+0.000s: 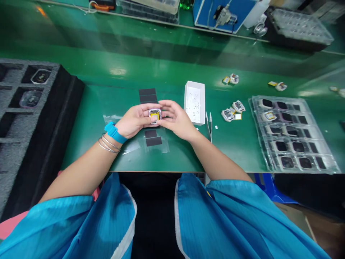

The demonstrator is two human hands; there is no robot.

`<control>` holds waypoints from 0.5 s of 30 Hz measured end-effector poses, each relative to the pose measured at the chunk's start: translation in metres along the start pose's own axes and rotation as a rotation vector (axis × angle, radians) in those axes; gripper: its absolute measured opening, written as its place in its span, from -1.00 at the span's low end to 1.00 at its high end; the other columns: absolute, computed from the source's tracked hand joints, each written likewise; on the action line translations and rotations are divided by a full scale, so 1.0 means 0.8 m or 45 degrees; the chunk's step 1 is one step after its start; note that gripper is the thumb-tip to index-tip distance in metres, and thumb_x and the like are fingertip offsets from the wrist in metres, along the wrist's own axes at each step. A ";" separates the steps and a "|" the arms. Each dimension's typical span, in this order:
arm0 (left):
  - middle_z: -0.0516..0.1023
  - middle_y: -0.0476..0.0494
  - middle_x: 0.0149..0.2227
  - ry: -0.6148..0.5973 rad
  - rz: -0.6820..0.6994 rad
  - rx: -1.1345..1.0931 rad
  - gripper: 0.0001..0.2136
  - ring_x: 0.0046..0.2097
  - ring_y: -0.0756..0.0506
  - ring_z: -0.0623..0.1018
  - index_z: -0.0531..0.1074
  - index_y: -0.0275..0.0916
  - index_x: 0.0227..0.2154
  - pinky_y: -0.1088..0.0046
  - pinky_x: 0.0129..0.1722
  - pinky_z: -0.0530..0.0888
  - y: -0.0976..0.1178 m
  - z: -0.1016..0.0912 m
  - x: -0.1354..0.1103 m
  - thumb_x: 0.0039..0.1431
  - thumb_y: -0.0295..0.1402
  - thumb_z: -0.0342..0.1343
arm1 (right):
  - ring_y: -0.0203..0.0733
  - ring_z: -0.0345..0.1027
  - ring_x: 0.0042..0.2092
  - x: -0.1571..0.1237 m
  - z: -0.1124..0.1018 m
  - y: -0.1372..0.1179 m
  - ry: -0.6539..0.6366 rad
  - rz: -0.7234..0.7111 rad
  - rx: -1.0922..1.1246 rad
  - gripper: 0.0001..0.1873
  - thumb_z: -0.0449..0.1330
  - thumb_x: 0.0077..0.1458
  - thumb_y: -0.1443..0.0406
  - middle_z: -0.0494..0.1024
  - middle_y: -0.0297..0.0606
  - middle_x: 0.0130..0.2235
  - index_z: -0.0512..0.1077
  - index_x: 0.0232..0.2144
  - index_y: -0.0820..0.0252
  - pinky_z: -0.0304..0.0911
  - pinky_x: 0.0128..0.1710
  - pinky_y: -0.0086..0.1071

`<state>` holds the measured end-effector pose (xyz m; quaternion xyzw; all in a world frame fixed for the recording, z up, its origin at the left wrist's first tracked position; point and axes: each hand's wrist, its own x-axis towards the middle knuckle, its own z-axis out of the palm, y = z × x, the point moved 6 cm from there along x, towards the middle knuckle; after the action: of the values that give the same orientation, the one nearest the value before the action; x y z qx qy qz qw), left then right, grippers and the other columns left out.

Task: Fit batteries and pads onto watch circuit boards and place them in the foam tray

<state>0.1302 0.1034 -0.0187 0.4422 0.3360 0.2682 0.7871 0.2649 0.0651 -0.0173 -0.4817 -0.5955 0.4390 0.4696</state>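
An opened smartwatch case (155, 112), with a yellow-edged battery and small parts showing inside, is held just above the green table. My left hand (134, 118) is closed round its left side, with the thumb laid across the battery. My right hand (176, 118) pinches the right edge of the same case between thumb and fingers. Black adhesive pieces (148, 94) on a sheet lie behind the hands, and more black pieces (153, 141) on clear film lie in front. The underside of the case is hidden by my fingers.
Right of my hands stand a white box (194, 104) with tiny bits inside and tweezers (209, 126). Opened watch cases (228, 114) lie beyond. A clear tray (293, 135) of watch parts is at right, a grey foam tray (58, 77) at left. A shelf (151, 19) runs along the back.
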 end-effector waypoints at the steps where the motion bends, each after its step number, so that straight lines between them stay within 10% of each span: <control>1: 0.66 -0.22 -0.25 -0.012 0.017 0.030 -0.51 -0.23 -0.13 0.66 0.53 -0.32 -0.11 0.34 -0.16 0.62 0.001 0.001 -0.001 -0.20 -0.44 0.46 | -0.19 0.47 0.00 -0.001 0.004 0.002 -0.045 0.043 0.076 -0.42 0.32 -0.01 0.36 0.50 -0.24 0.03 0.27 0.06 0.03 0.47 0.00 -0.22; 9: 0.66 -0.26 -0.17 -0.009 0.214 0.180 -0.54 -0.17 -0.17 0.66 0.55 -0.30 -0.12 0.33 -0.14 0.61 0.017 0.002 -0.007 -0.16 -0.36 0.45 | -0.24 0.52 -0.03 0.002 0.003 -0.024 0.058 0.016 -0.307 -0.46 0.27 0.03 0.44 0.56 -0.24 0.04 0.35 0.07 0.03 0.47 -0.04 -0.36; 15: 0.59 -0.26 -0.01 0.164 0.292 0.019 -0.52 -0.01 -0.20 0.61 0.47 -0.21 0.05 0.27 -0.04 0.57 0.059 -0.022 -0.067 0.03 -0.26 0.33 | 0.01 0.55 -0.12 0.075 -0.180 -0.057 0.456 0.112 -0.955 -0.83 0.22 0.14 0.32 0.61 0.15 -0.12 0.53 -0.21 0.26 0.39 -0.17 -0.09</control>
<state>0.0767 0.0958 0.0319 0.4653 0.3351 0.3819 0.7248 0.3929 0.1278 0.0602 -0.7130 -0.6020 0.1208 0.3386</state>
